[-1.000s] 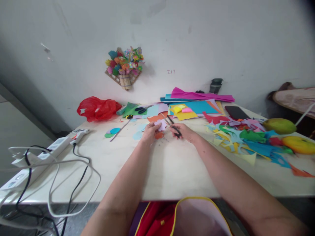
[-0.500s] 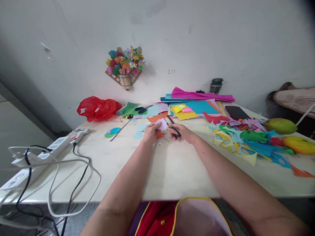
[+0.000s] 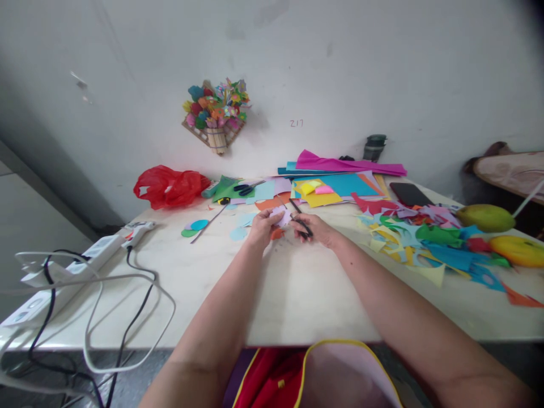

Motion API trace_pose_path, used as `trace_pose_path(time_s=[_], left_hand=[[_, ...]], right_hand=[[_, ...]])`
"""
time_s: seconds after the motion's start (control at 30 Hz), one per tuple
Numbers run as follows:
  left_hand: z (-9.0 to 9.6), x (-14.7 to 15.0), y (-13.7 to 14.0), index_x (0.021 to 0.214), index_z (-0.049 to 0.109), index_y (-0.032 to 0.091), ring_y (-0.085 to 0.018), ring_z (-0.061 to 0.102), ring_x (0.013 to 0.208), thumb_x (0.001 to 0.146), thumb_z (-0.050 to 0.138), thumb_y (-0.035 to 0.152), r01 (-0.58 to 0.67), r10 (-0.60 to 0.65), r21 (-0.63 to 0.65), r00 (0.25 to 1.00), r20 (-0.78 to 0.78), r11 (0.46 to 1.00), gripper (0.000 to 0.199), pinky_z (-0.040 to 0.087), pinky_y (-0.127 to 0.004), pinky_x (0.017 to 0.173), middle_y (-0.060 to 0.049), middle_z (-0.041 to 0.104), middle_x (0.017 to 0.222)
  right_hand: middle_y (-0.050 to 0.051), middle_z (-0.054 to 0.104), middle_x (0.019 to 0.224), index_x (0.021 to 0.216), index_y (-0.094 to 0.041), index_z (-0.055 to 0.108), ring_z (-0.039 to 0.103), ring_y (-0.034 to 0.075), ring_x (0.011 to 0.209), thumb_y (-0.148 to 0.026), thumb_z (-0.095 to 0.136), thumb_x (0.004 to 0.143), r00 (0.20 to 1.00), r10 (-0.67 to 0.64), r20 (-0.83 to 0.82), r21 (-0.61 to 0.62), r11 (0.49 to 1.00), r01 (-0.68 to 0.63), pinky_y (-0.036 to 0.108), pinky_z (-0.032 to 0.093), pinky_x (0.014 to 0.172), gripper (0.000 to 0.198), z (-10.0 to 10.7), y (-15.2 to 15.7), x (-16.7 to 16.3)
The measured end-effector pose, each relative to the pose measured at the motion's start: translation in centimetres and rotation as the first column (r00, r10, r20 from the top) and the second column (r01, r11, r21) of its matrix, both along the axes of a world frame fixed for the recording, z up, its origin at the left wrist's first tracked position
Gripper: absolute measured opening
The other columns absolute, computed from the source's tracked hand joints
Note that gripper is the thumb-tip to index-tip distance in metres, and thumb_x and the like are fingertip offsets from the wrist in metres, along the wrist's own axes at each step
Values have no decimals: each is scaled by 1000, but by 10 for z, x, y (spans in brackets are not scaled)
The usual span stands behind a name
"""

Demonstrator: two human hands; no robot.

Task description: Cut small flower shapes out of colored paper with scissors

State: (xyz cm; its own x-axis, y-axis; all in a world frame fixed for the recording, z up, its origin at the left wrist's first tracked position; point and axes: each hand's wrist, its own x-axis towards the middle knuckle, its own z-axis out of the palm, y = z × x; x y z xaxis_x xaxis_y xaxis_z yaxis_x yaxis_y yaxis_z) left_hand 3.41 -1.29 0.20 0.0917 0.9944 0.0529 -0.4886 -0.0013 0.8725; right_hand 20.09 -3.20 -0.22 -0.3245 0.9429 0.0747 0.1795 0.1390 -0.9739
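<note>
Over the middle of the white table, my left hand pinches a small pale purple piece of paper with a scalloped edge. My right hand is closed around the black handles of a pair of scissors, whose blades stand apart and point away toward the back, beside the paper's right edge. Below the two hands lies a small orange paper piece. Light blue paper circles rest just left of my left hand, partly hidden by it.
Coloured paper scraps spread over the right side, by a phone and two mangoes. Paper sheets lie at the back. A red plastic bag, a second pair of scissors and a power strip are leftward.
The purple paper has turned in my left hand, and its thumb now lies across it. The scissors stay beside it in my right hand, almost unmoved.
</note>
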Motion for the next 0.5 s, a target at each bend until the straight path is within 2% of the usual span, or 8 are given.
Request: trace_pose_path(time_s=[0.07,0.2,0.5], left_hand=[[-1,0,0,72,64,12,-10,58,54,41,87,25,27,-26,17,999,-43,999,40,47,-23,55,-2,65,65],[-2,0,0,63,62,12,-9,54,50,42,87,31,25,-21,48,997,-70,999,38,43,-23,51,-1,61,57],[-5,-1,3,61,59,12,-10,54,50,46,86,31,-21,23,36,998,-57,999,36,43,-23,50,-1,61,58]], right_hand=[[-1,61,59,84,-16,58,52,7,40,-41,65,79,1000,4,-2,5,1000,-4,16,28,32,27,0,0,0],[-1,62,58,83,-16,58,52,7,40,-41,66,78,1000,4,1,4,1000,-4,16,29,32,27,0,0,0],[-1,61,58,81,-15,57,51,6,39,-36,64,80,1000,4,1,-15,1000,-4,16,30,32,22,6,-4,0]])
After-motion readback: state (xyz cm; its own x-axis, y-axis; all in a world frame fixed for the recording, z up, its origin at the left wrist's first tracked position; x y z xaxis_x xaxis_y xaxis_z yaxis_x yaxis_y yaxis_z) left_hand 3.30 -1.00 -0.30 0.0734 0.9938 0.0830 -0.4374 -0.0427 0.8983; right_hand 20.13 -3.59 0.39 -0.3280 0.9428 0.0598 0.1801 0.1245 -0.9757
